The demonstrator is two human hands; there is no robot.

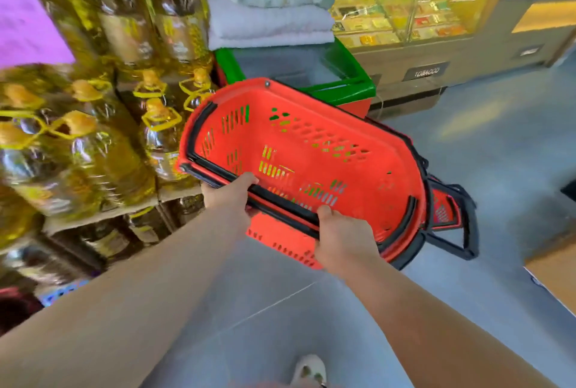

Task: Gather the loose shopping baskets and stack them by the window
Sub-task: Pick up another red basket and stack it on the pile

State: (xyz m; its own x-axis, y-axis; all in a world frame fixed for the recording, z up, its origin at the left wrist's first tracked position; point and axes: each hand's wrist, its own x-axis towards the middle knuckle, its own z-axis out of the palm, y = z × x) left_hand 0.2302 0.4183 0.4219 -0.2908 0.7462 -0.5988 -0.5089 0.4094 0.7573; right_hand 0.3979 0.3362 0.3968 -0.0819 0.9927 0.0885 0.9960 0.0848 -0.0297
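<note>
While my left hand and right hand grip the red basket by its near rim, oil bottles crowd left; floor lies open right.

I count two hands, the left hand and the right hand, both gripping one red basket. A second red basket shows below its right end. There is one green freezer and one shoe. The oil bottles are many and too blurred to count.
</note>
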